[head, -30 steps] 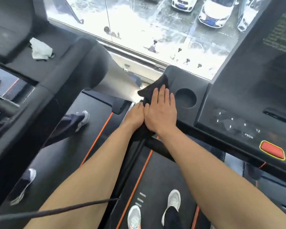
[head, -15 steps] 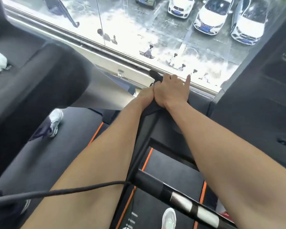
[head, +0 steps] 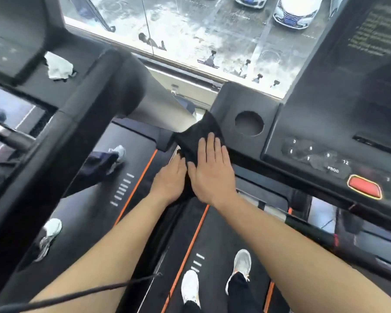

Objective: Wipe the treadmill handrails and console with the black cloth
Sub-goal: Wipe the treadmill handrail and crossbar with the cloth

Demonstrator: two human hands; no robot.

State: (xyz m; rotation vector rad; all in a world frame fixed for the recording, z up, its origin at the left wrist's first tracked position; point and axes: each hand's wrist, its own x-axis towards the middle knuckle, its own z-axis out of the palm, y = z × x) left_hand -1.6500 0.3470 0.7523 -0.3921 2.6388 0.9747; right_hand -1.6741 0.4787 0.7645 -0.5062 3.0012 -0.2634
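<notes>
A: How many hands are working, and how many cloths?

B: Two hands, one black cloth. The right hand lies flat on it, fingers stretched out and together, pressing rather than gripping. The left hand sits just left of the right, palm down on the cloth's near edge; whether its fingers curl around anything I cannot tell.

A: Where's the cloth, going by the cup holder?

B: Just left of that round recess and a little nearer the person, draped over the left corner of the console. It's dark, matte and creased, with one corner pointing up toward the window.

A: Any writing?

B: Right of the cup holder the keypad shows "3", "12" and "PROG". Further right there's one red button with a yellow rim. One crumpled white cloth lies far left, on the neighbouring machine.
</notes>
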